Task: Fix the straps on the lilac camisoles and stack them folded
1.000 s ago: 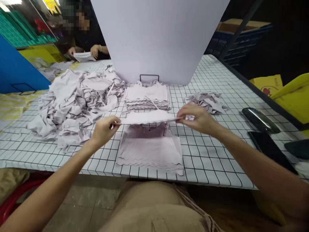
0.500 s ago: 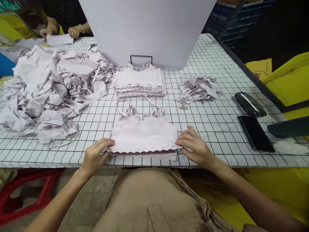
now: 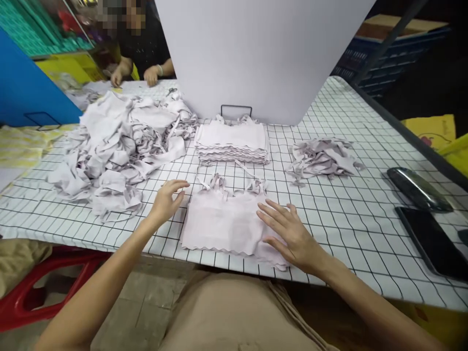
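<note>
In front of me lies a pale pink camisole top (image 3: 219, 226) with a wavy hem and bunched straps, flat on another piece that sticks out at its lower right. My right hand (image 3: 288, 234) is over its right side, fingers spread; whether they touch the cloth I cannot tell. Off the top's left edge, my left hand (image 3: 168, 199) hovers with fingers apart, holding nothing. A neat stack of similar tops (image 3: 232, 141) sits just behind. To the left is a large loose heap of the same pale garments (image 3: 120, 141).
A smaller crumpled pile (image 3: 325, 157) is at the right, with a dark glossy case (image 3: 419, 189) and a phone (image 3: 431, 241) beyond. A white board (image 3: 252, 58) stands behind the stack. Across the table a person's hands (image 3: 151, 75) rest. A red stool (image 3: 54, 282) is below left.
Both hands have let go of the top's lower corners; the left has moved up and away. The top now lies skewed over the piece beneath. My view has turned left.
</note>
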Demonstrator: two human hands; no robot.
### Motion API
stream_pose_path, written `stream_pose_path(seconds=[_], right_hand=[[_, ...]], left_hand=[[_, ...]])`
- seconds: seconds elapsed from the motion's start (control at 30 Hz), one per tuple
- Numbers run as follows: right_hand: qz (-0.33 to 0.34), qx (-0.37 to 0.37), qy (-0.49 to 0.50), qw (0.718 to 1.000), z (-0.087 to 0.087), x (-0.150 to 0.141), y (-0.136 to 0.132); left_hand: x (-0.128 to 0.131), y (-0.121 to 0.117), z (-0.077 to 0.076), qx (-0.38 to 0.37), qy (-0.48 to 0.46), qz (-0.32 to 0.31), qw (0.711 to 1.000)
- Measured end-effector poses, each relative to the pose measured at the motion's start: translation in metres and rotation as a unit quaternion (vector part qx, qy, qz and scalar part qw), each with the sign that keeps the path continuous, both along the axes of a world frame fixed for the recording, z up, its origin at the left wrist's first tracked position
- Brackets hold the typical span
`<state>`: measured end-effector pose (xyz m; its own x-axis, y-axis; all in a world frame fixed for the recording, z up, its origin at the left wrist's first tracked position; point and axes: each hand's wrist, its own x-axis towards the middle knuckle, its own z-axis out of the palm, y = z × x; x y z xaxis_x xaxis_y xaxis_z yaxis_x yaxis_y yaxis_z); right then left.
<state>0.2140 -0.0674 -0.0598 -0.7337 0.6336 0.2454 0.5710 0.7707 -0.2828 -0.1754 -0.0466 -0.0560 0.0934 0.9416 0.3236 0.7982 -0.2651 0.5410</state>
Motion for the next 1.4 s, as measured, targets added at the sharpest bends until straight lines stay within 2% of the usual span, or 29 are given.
stream_pose_path(seconds=[0.13, 0.27, 0.33, 0.43, 0.53, 0.63, 0.73, 0.87, 0.93, 1.0, 1.07, 1.17, 1.3, 1.4], right_hand=[[0.023, 0.042, 0.013, 0.999, 0.015, -0.045, 0.04], [0.052, 0.037, 0.023, 0.998, 0.017, -0.081, 0.071], [0.063, 0.008, 0.056, 0.996, 0.015, -0.095, 0.088], [0.057, -0.063, 0.139, 0.987, 0.014, -0.119, 0.121], [0.067, -0.168, 0.169, 0.969, 0.022, -0.144, 0.154], [0.103, -0.305, 0.145, 0.936, 0.035, -0.157, 0.171], [0.082, -0.393, 0.141, 0.905, 0.048, -0.15, 0.17], [0.051, -0.487, 0.151, 0.859, 0.062, -0.124, 0.155], [0.047, -0.495, 0.175, 0.85, 0.065, -0.117, 0.148], [0.043, -0.477, 0.203, 0.854, 0.066, -0.117, 0.141], [0.047, -0.476, 0.209, 0.853, 0.064, -0.122, 0.138], [0.057, -0.526, 0.196, 0.826, 0.059, -0.129, 0.136], [0.057, -0.579, 0.206, 0.787, 0.054, -0.129, 0.132], [0.066, -0.593, 0.206, 0.776, 0.053, -0.126, 0.124]], left_hand=[[-0.001, 0.067, 0.0, -0.113, -0.011, 0.062, 0.992], [0.007, 0.104, -0.015, -0.127, -0.016, 0.124, 0.984], [0.011, 0.111, -0.021, -0.126, -0.029, 0.13, 0.983], [0.02, 0.111, -0.022, -0.11, -0.064, 0.098, 0.987], [0.03, 0.1, -0.011, -0.068, -0.1, 0.036, 0.992], [0.038, 0.087, 0.005, 0.045, -0.147, -0.053, 0.987], [0.041, 0.077, 0.014, 0.132, -0.152, -0.104, 0.974], [0.043, 0.068, 0.014, 0.196, -0.119, -0.114, 0.967], [0.046, 0.064, 0.012, 0.231, -0.088, -0.121, 0.961], [0.051, 0.061, 0.012, 0.253, -0.053, -0.127, 0.958], [0.056, 0.057, 0.015, 0.26, -0.024, -0.123, 0.958], [0.061, 0.052, 0.022, 0.247, -0.007, -0.111, 0.963], [0.064, 0.045, 0.027, 0.23, -0.036, -0.104, 0.967], [0.065, 0.043, 0.028, 0.226, -0.073, -0.105, 0.966]])
